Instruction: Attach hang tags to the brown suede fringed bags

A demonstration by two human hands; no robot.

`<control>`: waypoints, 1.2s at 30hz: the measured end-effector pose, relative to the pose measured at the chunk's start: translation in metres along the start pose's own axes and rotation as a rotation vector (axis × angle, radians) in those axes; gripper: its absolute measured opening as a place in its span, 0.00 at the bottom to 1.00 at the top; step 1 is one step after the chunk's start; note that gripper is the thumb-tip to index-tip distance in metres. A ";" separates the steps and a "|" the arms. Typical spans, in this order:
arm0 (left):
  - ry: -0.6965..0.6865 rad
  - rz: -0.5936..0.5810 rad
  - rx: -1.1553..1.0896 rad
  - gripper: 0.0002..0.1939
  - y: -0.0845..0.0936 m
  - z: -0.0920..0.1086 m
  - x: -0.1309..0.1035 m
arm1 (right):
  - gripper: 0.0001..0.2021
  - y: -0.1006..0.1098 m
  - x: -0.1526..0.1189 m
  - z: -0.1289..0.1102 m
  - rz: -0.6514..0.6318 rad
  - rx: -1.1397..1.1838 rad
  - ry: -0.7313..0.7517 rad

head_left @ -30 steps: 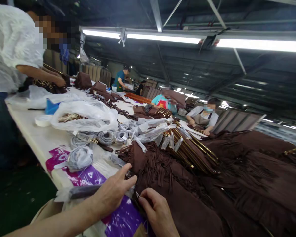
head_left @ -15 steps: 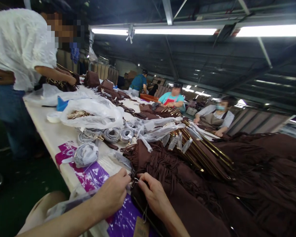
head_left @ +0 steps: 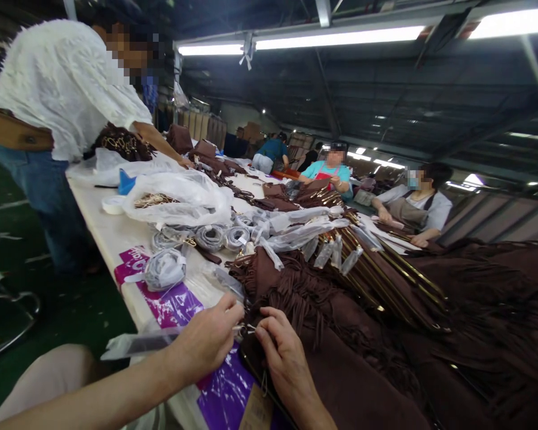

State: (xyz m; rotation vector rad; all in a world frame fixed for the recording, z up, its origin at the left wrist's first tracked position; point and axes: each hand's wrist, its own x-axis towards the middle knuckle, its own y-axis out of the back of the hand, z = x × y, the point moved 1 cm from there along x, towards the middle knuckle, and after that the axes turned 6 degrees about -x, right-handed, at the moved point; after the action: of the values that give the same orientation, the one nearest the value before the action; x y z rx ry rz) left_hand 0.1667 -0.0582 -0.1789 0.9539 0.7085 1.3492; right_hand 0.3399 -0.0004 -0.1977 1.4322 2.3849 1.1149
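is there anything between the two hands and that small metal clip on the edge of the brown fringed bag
Nothing visible is. The left hand and the right hand both pinch the small metal clip directly at the edge of the brown fringed bag. The purple plastic sheet lies beneath, not between.

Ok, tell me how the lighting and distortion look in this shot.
Head view: ceiling tube lights blow out white, the roof stays dark; wide-angle warp bends the table edge; left hand and right hand are well lit, the brown fringed fabric reads murky.
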 end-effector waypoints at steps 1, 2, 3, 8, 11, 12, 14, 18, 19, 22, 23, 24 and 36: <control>-0.006 -0.001 0.014 0.14 0.001 0.001 -0.001 | 0.12 -0.001 -0.001 0.000 0.006 -0.014 0.012; -0.016 -0.006 0.019 0.15 0.001 0.001 -0.002 | 0.12 -0.002 -0.001 0.000 0.005 -0.027 0.023; -0.027 -0.013 0.013 0.14 0.002 0.001 -0.002 | 0.12 -0.002 -0.001 0.000 -0.003 -0.041 0.031; 0.044 -0.015 -0.103 0.09 0.000 -0.004 0.003 | 0.12 -0.001 -0.001 -0.003 -0.081 -0.075 0.025; 0.054 -0.005 -0.168 0.08 0.001 -0.005 0.004 | 0.13 0.006 0.002 -0.008 -0.162 -0.064 0.007; 0.038 0.000 -0.179 0.08 0.002 -0.005 0.003 | 0.13 0.009 0.004 -0.010 -0.199 -0.058 -0.002; -0.004 0.010 -0.190 0.08 0.005 -0.003 0.001 | 0.14 0.013 0.008 -0.014 -0.271 -0.052 -0.021; -0.032 0.034 -0.187 0.08 0.011 0.002 -0.006 | 0.14 0.016 0.017 -0.020 -0.322 -0.116 -0.020; -0.033 0.039 -0.188 0.08 0.012 0.003 -0.007 | 0.14 0.016 0.018 -0.020 -0.316 -0.136 -0.014; -0.029 0.038 -0.188 0.08 0.013 0.005 -0.009 | 0.14 0.013 0.021 -0.021 -0.279 -0.157 0.009; -0.021 0.034 -0.186 0.09 0.013 0.006 -0.010 | 0.14 0.012 0.021 -0.021 -0.267 -0.156 0.018; -0.011 0.029 -0.183 0.09 0.013 0.006 -0.011 | 0.14 0.012 0.020 -0.021 -0.258 -0.156 0.025; 0.011 0.040 -0.244 0.08 0.009 0.011 -0.022 | 0.12 0.010 0.021 -0.026 -0.274 -0.166 0.018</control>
State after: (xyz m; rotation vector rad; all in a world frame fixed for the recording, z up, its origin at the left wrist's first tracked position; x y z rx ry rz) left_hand 0.1690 -0.0821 -0.1680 0.7696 0.5211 1.4393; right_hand 0.3240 0.0060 -0.1675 1.0112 2.3467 1.2216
